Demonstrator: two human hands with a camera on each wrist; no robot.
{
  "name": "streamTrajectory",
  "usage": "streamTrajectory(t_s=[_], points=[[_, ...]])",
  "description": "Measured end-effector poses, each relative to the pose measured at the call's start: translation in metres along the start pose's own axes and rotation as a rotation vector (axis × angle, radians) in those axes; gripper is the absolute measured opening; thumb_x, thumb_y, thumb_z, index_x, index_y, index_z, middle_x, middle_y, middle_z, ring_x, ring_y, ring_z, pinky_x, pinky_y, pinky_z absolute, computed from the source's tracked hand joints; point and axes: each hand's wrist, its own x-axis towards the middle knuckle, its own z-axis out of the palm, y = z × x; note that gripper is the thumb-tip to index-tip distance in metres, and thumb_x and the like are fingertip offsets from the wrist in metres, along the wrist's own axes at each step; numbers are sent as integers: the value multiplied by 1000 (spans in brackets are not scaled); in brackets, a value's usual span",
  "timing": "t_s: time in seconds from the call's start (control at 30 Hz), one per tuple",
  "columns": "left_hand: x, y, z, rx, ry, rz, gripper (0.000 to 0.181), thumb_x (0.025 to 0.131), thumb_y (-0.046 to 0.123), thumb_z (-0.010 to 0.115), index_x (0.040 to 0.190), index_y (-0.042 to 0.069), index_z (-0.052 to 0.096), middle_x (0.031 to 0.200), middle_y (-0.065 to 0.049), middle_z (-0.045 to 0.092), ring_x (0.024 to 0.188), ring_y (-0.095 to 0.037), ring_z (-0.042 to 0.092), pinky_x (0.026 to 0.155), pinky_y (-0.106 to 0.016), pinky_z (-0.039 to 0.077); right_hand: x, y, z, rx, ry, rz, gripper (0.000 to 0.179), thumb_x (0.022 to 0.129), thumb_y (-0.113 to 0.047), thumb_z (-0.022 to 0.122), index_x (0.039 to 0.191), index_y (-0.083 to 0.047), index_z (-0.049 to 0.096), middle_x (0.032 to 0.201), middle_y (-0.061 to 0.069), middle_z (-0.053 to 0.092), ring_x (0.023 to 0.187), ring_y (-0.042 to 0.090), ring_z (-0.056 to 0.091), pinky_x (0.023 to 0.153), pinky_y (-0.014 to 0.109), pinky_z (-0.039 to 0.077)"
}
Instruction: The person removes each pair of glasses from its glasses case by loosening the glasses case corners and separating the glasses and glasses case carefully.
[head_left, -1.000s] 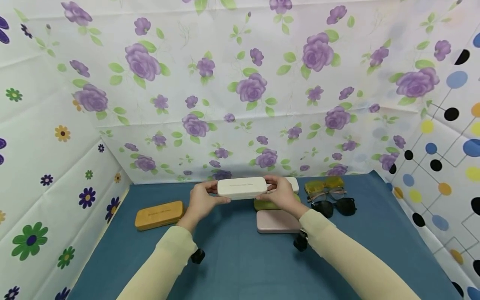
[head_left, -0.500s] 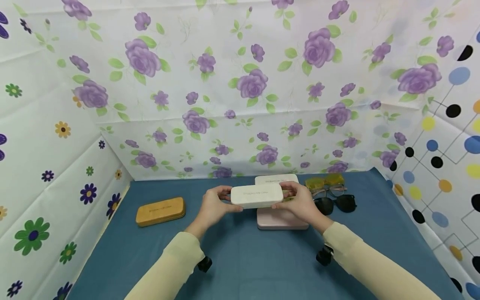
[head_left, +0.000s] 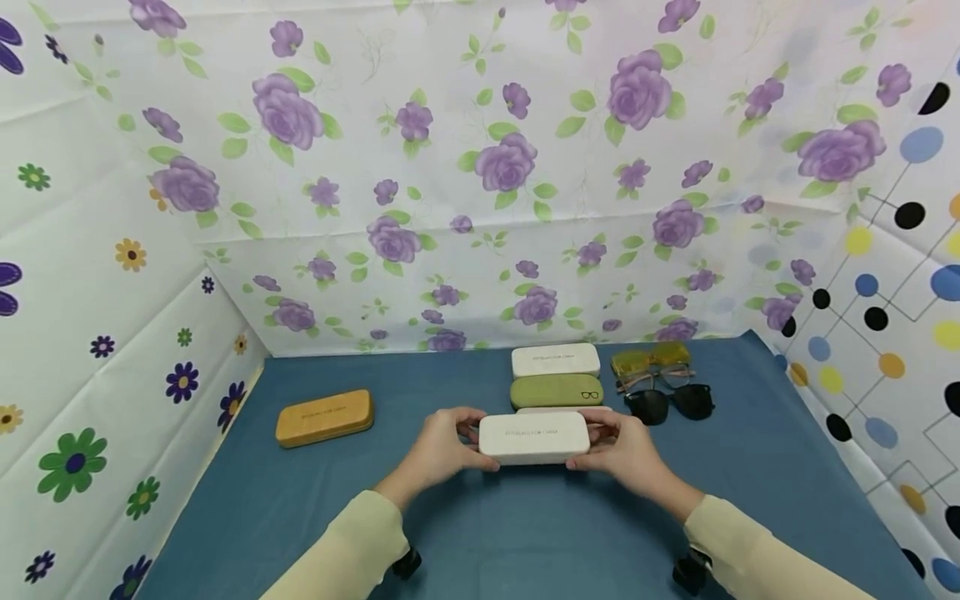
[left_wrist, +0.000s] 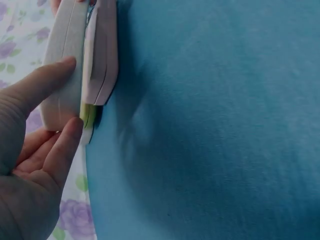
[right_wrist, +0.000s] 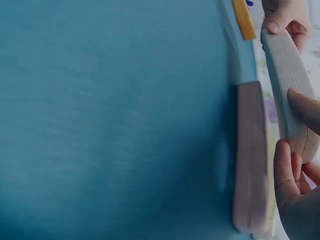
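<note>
A white glasses case (head_left: 534, 438) with small lettering on its lid is held level above the blue cloth by both hands. My left hand (head_left: 444, 448) grips its left end, thumb on the near side. The right hand (head_left: 628, 454) grips the other end the same way. Underneath, a pink glasses case (right_wrist: 250, 160) lies on the cloth, mostly hidden in the head view. A gap shows between the held case and the pink one in the right wrist view. Just behind lie a green glasses case (head_left: 557, 390) and a second white glasses case (head_left: 555, 360).
To the left lies a mustard-yellow glasses case (head_left: 324, 418). Right of the row of cases are yellow-tinted glasses (head_left: 637, 361), clear glasses (head_left: 654, 379) and black sunglasses (head_left: 669, 404). Flowered sheeting (head_left: 450, 208) walls the back of the blue-covered table (head_left: 480, 533).
Both hands have brought the white case toward the person and slightly right, from beside the back row to over the pink case. The green case has come into full view.
</note>
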Motion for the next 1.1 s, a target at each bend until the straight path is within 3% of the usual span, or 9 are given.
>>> streamTrajectory(t_s=[0.13, 0.33, 0.67, 1.1], points=[[-7, -2, 4, 9, -61, 12, 64, 58, 36, 89, 114, 26, 61, 98, 7, 63, 85, -13, 61, 66, -25, 53, -10, 6, 2, 37, -8, 32, 79, 53, -19, 91, 124, -18, 58, 101, 7, 65, 85, 21, 65, 67, 29, 57], [-11, -8, 9, 9, -71, 26, 58, 57, 30, 90, 108, 28, 61, 97, 8, 62, 85, -11, 60, 67, -21, 54, -18, 11, 7, 48, 8, 38, 80, 48, -15, 92, 121, -15, 59, 102, 10, 62, 83, 21, 65, 67, 27, 57], [-13, -17, 15, 3, -147, 12, 58, 57, 29, 90, 107, 25, 62, 94, 7, 64, 81, -12, 61, 64, -23, 53, -28, 23, 13, -52, -12, 41, 81, 45, -22, 94, 118, -16, 60, 104, 4, 62, 82, 17, 64, 65, 24, 57], [-9, -23, 21, 2, -147, -7, 61, 55, 28, 91, 108, 23, 62, 96, 7, 63, 83, -12, 60, 66, -23, 52, -22, 30, 12, -116, 6, 16, 81, 45, -26, 93, 118, -18, 61, 96, 1, 64, 83, 13, 65, 68, 21, 56]])
